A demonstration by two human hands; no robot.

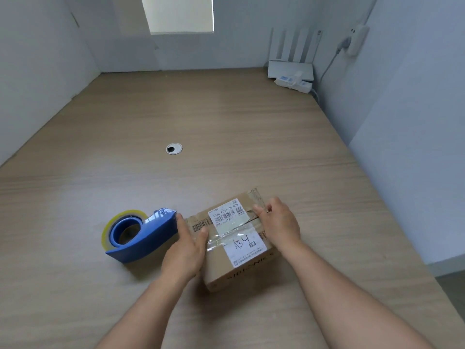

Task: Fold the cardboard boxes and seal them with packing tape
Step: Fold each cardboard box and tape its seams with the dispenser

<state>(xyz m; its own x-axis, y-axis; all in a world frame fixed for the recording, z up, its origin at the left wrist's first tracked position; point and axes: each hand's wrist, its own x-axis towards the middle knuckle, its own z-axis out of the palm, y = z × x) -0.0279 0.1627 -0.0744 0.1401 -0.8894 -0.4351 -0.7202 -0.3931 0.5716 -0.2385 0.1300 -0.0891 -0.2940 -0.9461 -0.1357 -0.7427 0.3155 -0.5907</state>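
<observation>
Your left hand (pixel 186 245) presses flat against the cardboard box (pixel 226 275), thumb on top. Your right hand (pixel 279 222) curls over its far edge. The tape dispenser (pixel 148 235) sits just beside your left hand.

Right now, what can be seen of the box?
The box is small, brown cardboard, closed, lying skewed on the table. White labels with barcodes and handwritten marks sit on its top; clear tape runs along the top seam. The left hand touches its left end with straight fingers, thumb on top; the right hand grips the far right end.
</observation>
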